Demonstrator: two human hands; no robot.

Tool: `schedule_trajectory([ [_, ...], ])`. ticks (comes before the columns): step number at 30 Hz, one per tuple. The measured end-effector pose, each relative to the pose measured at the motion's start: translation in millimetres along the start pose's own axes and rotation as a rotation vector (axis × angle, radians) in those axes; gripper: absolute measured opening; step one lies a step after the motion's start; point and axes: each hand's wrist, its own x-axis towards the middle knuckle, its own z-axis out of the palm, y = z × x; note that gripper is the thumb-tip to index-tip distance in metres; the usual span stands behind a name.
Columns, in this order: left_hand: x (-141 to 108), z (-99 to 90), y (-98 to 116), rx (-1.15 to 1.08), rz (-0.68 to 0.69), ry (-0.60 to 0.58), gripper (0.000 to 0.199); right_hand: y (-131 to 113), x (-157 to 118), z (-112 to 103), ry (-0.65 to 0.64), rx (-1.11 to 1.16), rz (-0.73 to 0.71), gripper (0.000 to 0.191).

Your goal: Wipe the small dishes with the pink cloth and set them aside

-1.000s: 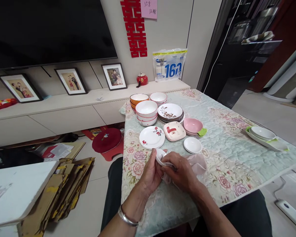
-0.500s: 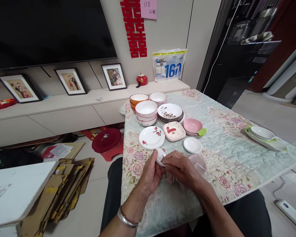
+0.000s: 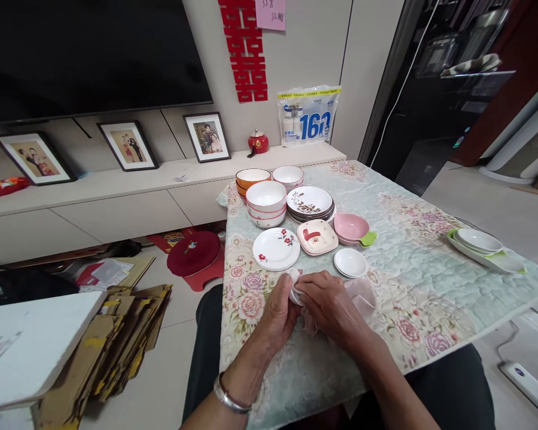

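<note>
fingers of the left hand (image 3: pixel 275 312) pinch a white dish (image 3: pixel 295 276); the right hand (image 3: pixel 330 301) seemingly grips cloth (image 3: pixel 362 295).

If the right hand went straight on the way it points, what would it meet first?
Most likely the white dish held by the left hand; the right hand seems to press against it, though the contact is partly hidden.

Held dish (image 3: pixel 295 277): white. Cloth (image 3: pixel 362 297): pale pink. Tabletop cover (image 3: pixel 412 263): pale green and cream, printed with pink and purple flowers. Round plate (image 3: pixel 272 247): white, red flowers. Square dish (image 3: pixel 319 237): cream, red motif. Handled bowl (image 3: pixel 351 226): pink, green handle. Front bowl stack (image 3: pixel 266 206): white, rimmed red. Rear-left bowl stack (image 3: pixel 253 175): orange outside, white inside, dark-rimmed. Large plate (image 3: pixel 309 200): white, brown floral print, dark edge.
</note>
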Motion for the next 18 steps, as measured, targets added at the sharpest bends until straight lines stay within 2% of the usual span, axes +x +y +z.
schedule_trajectory([
  [3,-1.0,-0.4,-0.3,0.046,0.051,0.054,0.041,1.5,-1.6,-3.2,-0.031,0.088,-0.033,0.018],
  [6,-0.6,-1.9,0.2,0.064,0.053,0.081,0.041,2.2,-2.8,-1.3,-0.048,0.17,-0.057,0.007],
  [12,1.2,-3.4,0.0,0.005,-0.003,0.065,0.043,7.0,-4.6,10.3,0.098,0.259,0.027,0.011],
  [14,1.1,-2.8,0.7,-0.009,-0.014,0.067,0.042,8.3,-5.6,8.4,0.125,0.362,0.088,0.01],
  [18,0.3,-0.8,5.3,0.019,0.002,0.028,0.036,12.0,-8.1,1.2,0.115,0.704,0.3,0.012],
])
